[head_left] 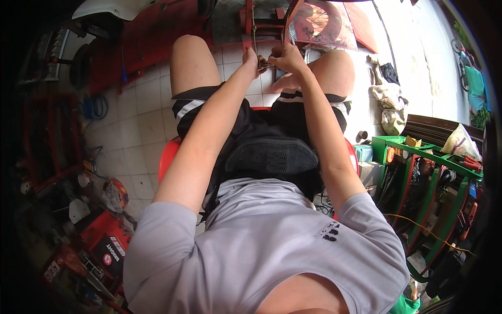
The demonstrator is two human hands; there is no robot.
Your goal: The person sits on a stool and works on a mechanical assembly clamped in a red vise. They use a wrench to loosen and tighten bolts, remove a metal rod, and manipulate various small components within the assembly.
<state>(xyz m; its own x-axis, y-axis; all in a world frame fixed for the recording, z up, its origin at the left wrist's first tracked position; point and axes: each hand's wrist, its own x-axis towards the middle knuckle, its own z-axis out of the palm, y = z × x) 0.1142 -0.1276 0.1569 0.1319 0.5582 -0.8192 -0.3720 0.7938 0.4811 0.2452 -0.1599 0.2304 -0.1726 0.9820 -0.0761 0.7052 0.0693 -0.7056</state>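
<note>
Both my arms reach forward between my knees. My left hand [251, 62] is closed, its fingers around one side of a small brownish metal piece [266, 66] whose kind I cannot make out. On the other side my right hand [286, 57] pinches at the same piece, with its fingers bent and partly hidden behind the knuckles. Just beyond my left hand a thin cable [254, 29] runs up along a red metal frame [247, 23]. Part of that frame also rises beyond my right hand.
A red lift platform [157, 39] lies ahead to the left, with a wheel [81, 65] beside it. Blue hose [95, 107] coils on the tiled floor [137, 141]. To the right stand a green tool rack [436, 157] and cloth bags [392, 104]. I sit on a red seat [166, 159].
</note>
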